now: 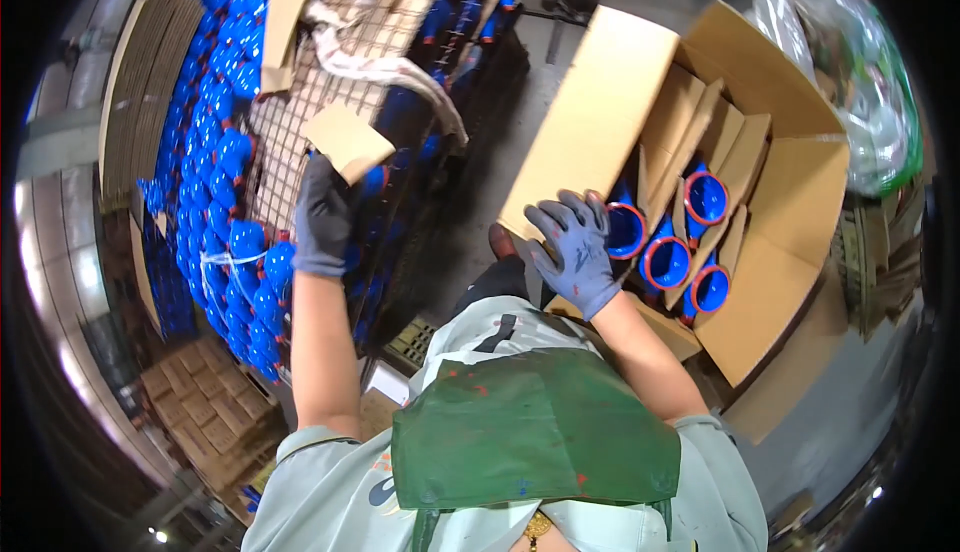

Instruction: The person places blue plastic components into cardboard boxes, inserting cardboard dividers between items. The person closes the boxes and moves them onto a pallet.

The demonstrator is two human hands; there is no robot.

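The left hand [322, 217] pinches a cardboard piece [348, 142] by the right edge of the wire mesh [285, 122], while the right hand [577, 257] is spread at the open carton's [795, 202] left edge, beside blue, red-rimmed hollow parts [667, 263].

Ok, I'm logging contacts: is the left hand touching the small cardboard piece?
Touching. The head view shows the left hand closed on the near edge of the small cardboard piece, with no gap between them.
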